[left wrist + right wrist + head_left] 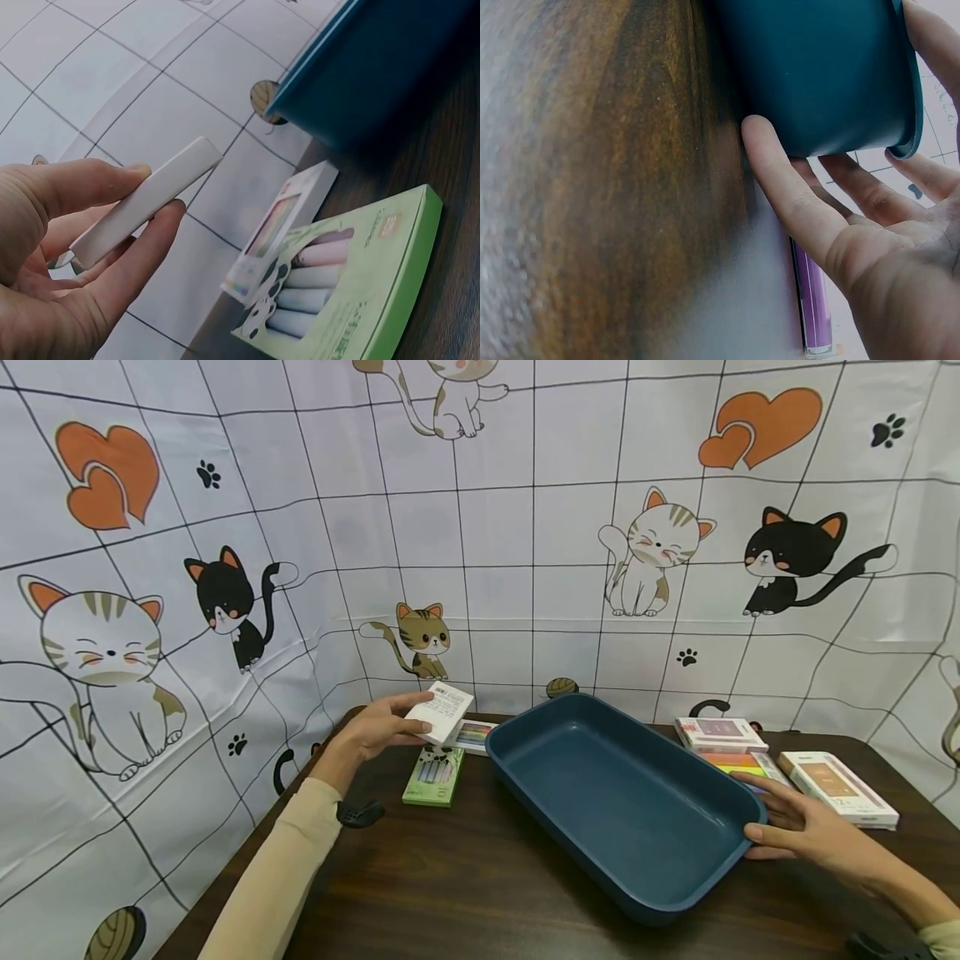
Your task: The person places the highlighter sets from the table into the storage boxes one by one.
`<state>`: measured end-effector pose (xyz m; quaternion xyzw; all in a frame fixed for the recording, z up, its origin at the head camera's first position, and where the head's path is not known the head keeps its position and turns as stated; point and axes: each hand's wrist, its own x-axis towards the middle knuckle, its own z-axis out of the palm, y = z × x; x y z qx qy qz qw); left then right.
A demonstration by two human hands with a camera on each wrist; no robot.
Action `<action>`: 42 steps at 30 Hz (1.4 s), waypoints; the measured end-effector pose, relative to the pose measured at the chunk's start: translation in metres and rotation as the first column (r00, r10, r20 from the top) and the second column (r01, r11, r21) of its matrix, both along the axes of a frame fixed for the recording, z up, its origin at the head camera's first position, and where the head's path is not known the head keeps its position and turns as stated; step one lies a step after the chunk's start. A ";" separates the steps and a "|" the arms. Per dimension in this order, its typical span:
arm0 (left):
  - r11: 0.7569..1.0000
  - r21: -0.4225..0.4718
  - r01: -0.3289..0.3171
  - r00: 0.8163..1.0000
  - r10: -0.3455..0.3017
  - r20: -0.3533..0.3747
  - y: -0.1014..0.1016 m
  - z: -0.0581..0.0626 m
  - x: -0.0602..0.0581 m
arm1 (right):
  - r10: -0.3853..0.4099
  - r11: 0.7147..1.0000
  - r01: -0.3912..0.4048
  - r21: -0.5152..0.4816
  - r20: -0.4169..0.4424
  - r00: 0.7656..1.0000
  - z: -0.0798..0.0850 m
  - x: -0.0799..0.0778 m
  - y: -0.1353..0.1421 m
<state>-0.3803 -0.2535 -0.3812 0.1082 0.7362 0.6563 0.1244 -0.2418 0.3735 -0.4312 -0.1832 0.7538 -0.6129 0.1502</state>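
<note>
In the head view my left hand (381,725) is raised at the left of the table, pinching a small white box (442,712) with printed text between thumb and fingers. The left wrist view shows the box (146,202) edge-on. Below it lies a green panda box of thick sticks (433,774), with a white box of coloured sticks (474,737) behind. A deep blue rectangular bin (630,802) takes up the middle right. My right hand (795,827) is at the bin's right end, fingers mostly straight along its outer wall, thumb at the rim.
Behind the right hand lie a flat white box with a pinkish window (722,734), a pack with coloured stripes (738,763) and a white box with a tan window (838,788). A white cat-print sheet (495,535) hangs behind the dark wooden table (450,877).
</note>
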 end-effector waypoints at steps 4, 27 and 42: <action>1.000 -0.005 0.029 0.999 -0.029 -0.023 0.009 0.000 -0.003 | -0.016 1.000 0.016 0.000 0.006 1.000 0.000 0.001 0.000; 0.995 0.012 0.095 0.995 -0.094 -0.043 0.053 0.009 -0.005 | -0.021 1.000 0.021 0.020 -0.002 1.000 0.000 0.001 0.000; 0.983 0.041 0.181 0.982 -0.179 -0.052 0.091 0.026 -0.004 | 0.010 1.000 -0.010 -0.003 -0.025 1.000 -0.001 0.000 0.003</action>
